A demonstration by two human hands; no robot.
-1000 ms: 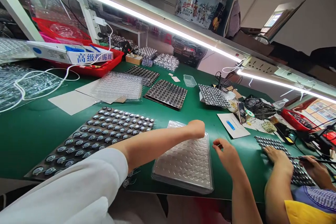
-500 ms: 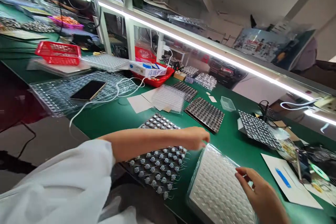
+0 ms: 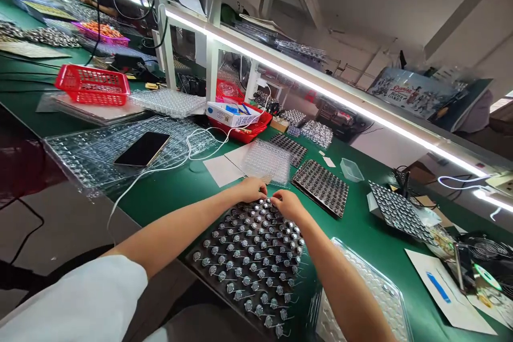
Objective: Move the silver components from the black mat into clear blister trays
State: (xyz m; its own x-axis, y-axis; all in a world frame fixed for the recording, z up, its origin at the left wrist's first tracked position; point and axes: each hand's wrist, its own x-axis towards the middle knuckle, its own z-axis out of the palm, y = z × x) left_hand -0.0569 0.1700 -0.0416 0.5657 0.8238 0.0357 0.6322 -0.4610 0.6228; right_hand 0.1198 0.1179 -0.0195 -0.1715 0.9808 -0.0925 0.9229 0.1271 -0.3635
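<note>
Dark tray (image 3: 237, 304) of round silver parts (image 3: 247, 280) lay on green table (image 3: 168, 192), near middle; left hand (image 3: 252, 189) was at its far end, fingers curled, thumb close to index; right hand (image 3: 287, 204) was just right of it, thumb and index bent close at the far parts; could not tell if either gripped one; clear tray stack (image 3: 387, 295) sat near right, partly hidden by right forearm; phone (image 3: 142, 148) lay left on clear sheets (image 3: 96, 141).
</note>
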